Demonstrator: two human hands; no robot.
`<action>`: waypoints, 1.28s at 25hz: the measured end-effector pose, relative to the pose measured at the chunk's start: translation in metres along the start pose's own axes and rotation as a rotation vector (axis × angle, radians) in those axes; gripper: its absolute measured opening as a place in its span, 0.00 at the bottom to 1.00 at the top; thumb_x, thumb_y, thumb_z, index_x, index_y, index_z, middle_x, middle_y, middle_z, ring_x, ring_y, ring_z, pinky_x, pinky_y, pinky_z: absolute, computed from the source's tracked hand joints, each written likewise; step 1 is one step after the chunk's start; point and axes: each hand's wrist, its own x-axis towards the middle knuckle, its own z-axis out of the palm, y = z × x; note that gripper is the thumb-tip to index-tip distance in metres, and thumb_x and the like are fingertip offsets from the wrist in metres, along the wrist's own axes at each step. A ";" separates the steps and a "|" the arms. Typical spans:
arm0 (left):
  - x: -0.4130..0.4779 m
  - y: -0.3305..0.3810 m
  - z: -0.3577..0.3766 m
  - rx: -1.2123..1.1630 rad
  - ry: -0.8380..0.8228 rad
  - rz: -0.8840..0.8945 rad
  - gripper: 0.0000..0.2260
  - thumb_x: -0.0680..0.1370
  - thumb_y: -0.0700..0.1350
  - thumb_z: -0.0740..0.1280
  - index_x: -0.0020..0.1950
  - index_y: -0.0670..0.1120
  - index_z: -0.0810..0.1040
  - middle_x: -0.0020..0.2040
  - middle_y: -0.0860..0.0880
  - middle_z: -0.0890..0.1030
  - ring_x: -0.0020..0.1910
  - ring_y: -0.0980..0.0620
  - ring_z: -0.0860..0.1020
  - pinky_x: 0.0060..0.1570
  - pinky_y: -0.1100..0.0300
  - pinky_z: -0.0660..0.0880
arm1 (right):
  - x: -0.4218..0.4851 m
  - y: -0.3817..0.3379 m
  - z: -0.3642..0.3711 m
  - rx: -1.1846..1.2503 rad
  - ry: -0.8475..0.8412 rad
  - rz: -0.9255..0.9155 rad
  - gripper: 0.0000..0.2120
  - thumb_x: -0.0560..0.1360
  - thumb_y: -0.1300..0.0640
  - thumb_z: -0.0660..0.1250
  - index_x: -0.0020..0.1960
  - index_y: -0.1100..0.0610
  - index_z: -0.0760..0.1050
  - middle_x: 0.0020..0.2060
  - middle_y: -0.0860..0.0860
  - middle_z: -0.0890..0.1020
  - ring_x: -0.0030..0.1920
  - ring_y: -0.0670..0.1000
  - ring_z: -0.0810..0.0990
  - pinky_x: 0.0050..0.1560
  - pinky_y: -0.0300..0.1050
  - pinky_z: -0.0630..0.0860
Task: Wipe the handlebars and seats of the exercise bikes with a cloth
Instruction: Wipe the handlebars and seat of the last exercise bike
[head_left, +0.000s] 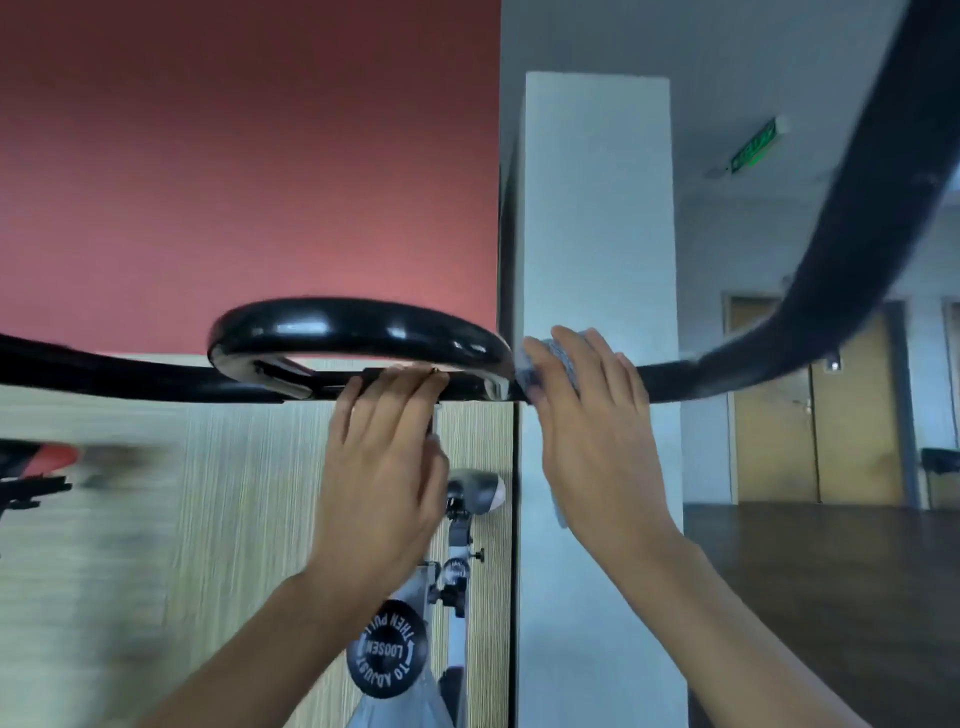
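Observation:
A glossy black handlebar (358, 332) of the exercise bike crosses the view at hand height, with an oval loop in the middle and a thick bar (857, 234) sweeping up to the right. My left hand (384, 467) grips the crossbar just under the loop, fingers curled over it. My right hand (592, 431) holds a grey cloth (558, 364) wrapped round the bar right of the loop; a tail of cloth hangs below the palm. No seat of this bike is in view.
The bike's white frame with a black adjustment knob (387, 657) stands below my hands. Another bike's red and black part (36, 462) shows at the left edge. A white pillar (597, 208) and a red wall stand behind, with wooden doors (779, 415) far right.

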 end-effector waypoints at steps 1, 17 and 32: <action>0.002 0.003 -0.002 0.010 -0.032 -0.033 0.21 0.77 0.43 0.59 0.70 0.44 0.70 0.66 0.48 0.74 0.69 0.46 0.70 0.72 0.44 0.61 | 0.002 -0.002 -0.002 0.066 -0.037 0.026 0.24 0.75 0.66 0.62 0.71 0.58 0.70 0.69 0.56 0.72 0.72 0.61 0.68 0.71 0.56 0.64; 0.060 0.017 -0.123 -0.280 -1.008 -0.407 0.32 0.78 0.37 0.62 0.81 0.44 0.53 0.81 0.47 0.52 0.81 0.48 0.47 0.77 0.47 0.40 | 0.097 -0.040 -0.125 0.703 -0.734 0.986 0.18 0.84 0.65 0.57 0.73 0.57 0.71 0.70 0.50 0.73 0.67 0.33 0.69 0.67 0.24 0.62; 0.196 0.055 -0.311 -0.571 -1.434 -0.400 0.15 0.80 0.45 0.63 0.67 0.47 0.77 0.59 0.47 0.81 0.57 0.44 0.78 0.52 0.50 0.76 | 0.198 -0.073 -0.367 0.543 -0.970 1.459 0.18 0.84 0.61 0.57 0.71 0.50 0.74 0.62 0.40 0.77 0.56 0.31 0.74 0.52 0.18 0.65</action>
